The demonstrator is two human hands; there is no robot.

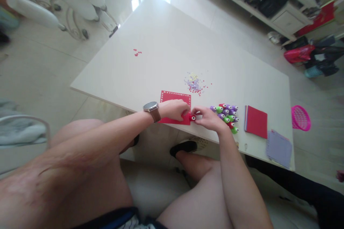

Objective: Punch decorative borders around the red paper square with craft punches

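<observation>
A red sheet of card (172,97) lies at the near edge of the table, with a row of small cut-out holes along its far and side edges. My left hand (176,109), a watch (151,106) on its wrist, lies over the card with fingers bent down onto it near the right edge. A small red craft punch (192,118) sits at that right edge. My right hand (205,117) grips the punch, thumb and fingers closed around it. Several more purple, green and red punches (227,117) stand grouped just right of this hand.
A pile of yellow, purple and red paper bits (194,83) lies beyond the card. Some red pieces (137,53) are farther left on the white table (150,25). Stacked red card (256,121) and purple sheets (279,148) lie right, near a pink basket (301,118).
</observation>
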